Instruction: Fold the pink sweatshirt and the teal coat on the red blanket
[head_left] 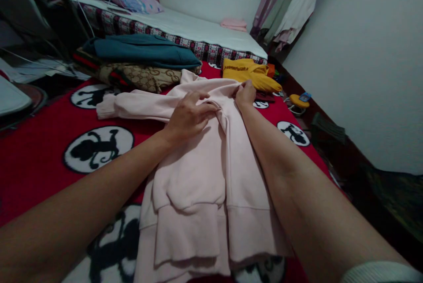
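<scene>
A pale pink hooded sweatshirt [201, 177] lies lengthwise on a red blanket [36, 155] printed with black-and-white monkey roundels. One sleeve stretches out to the left. My left hand [188, 115] rests on the sweatshirt's upper part, fingers curled and pinching a fold of the cloth. My right hand [245, 93] is closed on the fabric at the far shoulder edge. Both forearms reach in from the bottom of the view over the garment.
A folded teal garment [145, 49] sits on a brown patterned one [142, 77] at the back left. A yellow garment [249, 72] lies beyond my right hand. A mattress [198, 27] with pillows runs along the back; clothes [291, 1] hang by the white wall. Small items lie on the right floor.
</scene>
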Action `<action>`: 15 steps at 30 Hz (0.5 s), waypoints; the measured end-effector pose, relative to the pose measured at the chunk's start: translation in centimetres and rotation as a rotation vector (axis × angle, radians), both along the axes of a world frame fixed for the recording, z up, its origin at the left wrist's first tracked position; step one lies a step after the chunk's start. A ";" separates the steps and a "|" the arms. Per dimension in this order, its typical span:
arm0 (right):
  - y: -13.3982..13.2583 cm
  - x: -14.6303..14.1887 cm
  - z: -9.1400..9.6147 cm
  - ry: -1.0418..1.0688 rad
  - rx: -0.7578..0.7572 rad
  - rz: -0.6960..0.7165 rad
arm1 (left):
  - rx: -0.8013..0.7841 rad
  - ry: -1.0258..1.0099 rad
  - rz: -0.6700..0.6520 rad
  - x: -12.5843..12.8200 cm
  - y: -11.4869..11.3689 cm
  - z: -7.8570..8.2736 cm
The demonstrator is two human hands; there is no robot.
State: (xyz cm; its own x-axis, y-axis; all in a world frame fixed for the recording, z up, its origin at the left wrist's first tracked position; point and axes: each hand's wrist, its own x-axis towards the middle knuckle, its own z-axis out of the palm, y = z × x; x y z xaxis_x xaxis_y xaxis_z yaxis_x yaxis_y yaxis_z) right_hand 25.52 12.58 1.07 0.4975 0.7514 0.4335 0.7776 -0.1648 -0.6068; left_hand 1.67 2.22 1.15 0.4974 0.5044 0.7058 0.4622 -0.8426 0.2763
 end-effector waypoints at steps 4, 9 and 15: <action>-1.0 -0.5 -2.0 -0.027 -0.125 0.264 | -0.035 0.051 -0.170 0.7 -0.9 -0.9; -4.7 -0.2 -2.0 -0.031 -0.148 0.561 | 0.005 0.120 -0.242 1.1 -1.5 -2.2; -16.6 1.0 -1.2 0.118 -0.152 0.707 | 0.085 0.150 -0.232 1.3 -2.3 -2.0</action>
